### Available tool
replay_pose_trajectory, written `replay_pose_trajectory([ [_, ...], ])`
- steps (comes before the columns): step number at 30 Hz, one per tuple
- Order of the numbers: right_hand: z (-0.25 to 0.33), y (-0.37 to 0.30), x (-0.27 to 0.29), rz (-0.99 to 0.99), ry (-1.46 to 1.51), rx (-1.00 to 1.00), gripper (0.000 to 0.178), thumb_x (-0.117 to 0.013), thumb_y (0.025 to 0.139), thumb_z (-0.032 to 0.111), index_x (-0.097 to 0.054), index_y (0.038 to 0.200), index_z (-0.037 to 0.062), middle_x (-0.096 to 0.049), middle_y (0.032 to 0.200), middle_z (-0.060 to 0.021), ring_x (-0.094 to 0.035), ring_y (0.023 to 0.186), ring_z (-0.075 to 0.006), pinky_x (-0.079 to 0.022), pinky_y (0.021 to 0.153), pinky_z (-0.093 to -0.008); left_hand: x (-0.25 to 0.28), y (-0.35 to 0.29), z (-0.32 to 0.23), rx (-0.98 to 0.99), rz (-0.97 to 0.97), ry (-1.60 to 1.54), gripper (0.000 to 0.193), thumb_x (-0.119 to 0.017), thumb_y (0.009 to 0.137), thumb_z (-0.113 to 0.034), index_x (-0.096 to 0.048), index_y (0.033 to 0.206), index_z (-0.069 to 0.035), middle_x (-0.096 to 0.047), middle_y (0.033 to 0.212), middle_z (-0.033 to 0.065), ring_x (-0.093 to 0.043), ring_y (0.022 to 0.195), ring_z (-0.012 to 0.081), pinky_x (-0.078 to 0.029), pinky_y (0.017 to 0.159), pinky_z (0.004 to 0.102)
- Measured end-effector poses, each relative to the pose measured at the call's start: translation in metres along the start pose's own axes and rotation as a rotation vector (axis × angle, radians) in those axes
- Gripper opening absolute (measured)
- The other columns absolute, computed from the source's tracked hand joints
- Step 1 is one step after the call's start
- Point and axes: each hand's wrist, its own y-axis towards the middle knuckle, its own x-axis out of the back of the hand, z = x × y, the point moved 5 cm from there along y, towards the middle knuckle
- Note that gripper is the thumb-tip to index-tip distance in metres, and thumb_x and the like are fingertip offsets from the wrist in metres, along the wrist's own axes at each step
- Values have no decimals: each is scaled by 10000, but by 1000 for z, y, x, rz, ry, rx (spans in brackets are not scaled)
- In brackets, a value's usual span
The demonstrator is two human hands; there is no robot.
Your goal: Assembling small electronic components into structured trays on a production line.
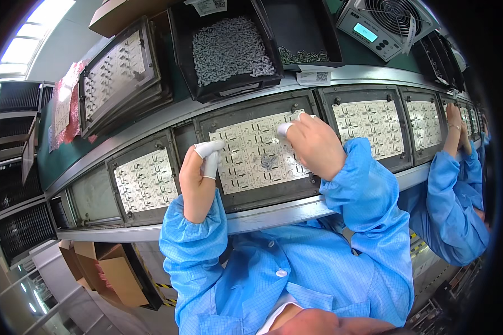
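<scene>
A white circuit board panel point(251, 180) lies in a dark frame point(207, 124) on the rail in front of me. Small dark parts stand in rows across it, and a little heap of grey parts point(268, 162) rests near its middle. At the panel's left edge is my left hand point(198, 181), white finger cots on its fingertips, which are pinched together. My right hand point(318, 146) is closed over the panel's upper right, also with white cots; its fingertips are bent down toward the board. Whatever either hand pinches is too small or hidden to make out.
Behind the rail stand a black bin of grey parts point(232, 50), a second bin with greenish parts point(302, 56) and a fan unit with a display point(369, 33). Framed panels point(117, 72) are stacked at left. More framed boards point(369, 125) line the rail; a co-worker's hands point(455, 125) work at right.
</scene>
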Motion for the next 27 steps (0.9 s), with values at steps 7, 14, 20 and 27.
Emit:
replay_pose_trajectory([
  [7, 4, 1, 3, -50, 17, 60, 263, -718, 767, 66, -638, 1018, 69, -592, 880, -68, -569, 844, -281, -493, 716, -385, 11, -5, 3, 74, -113, 108, 184, -576, 966, 19, -650, 1133, 3, -706, 1003, 83, -656, 914, 137, -513, 828, 249],
  [14, 27, -5, -10, 69, 116, 96, 240, -740, 737, 76, -644, 956, 60, -568, 912, -70, -562, 851, -276, -499, 734, -380, 7, 1, -2, -189, -55, 658, 160, -717, 807, 2, -688, 946, -72, -582, 999, 113, -510, 937, 336, -439, 830, 404],
  [20, 24, -10, -15, 109, 140, 86, 221, -737, 732, 70, -598, 903, 51, -560, 911, -84, -556, 858, -282, -498, 737, -382, 3, 4, 1, -212, -55, 672, 166, -733, 783, 12, -687, 913, -80, -571, 1060, 114, -490, 957, 340, -431, 840, 421],
  [27, 24, -9, -9, 116, 247, 79, 187, -706, 761, 38, -567, 886, 33, -557, 910, -101, -555, 855, -301, -498, 747, -389, 2, 4, -4, -236, -22, 703, 169, -719, 800, 4, -696, 949, -74, -569, 1073, 121, -487, 987, 347, -424, 872, 418],
])
